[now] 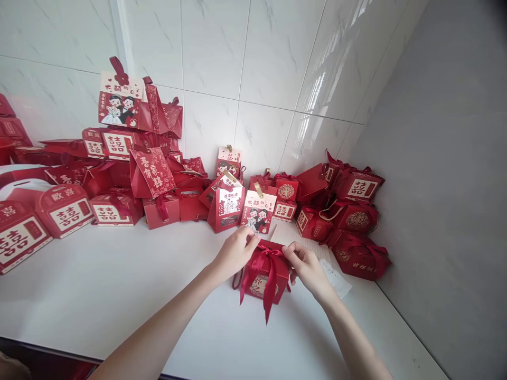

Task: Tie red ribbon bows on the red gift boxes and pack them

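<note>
A small red gift box (280, 278) with a gold round emblem on its front stands on the white table. A dark red ribbon (271, 285) is tied in a bow at its top, with two long tails hanging down the front. My left hand (236, 250) is closed in a pinch at the left side of the bow. At the right side of the bow, the fingers of my right hand (308, 268) are pinched on the ribbon by the box's upper corner. A cord handle (236, 279) droops at the box's left side.
Stacked red gift boxes (116, 211) line the tiled wall (214, 63) on the left, with more boxes (358, 219) at the right corner. Picture-printed boxes (258, 211) stand just behind my hands. Lined paper (291, 233) and a clear plastic bag (336, 279) lie near my right hand.
</note>
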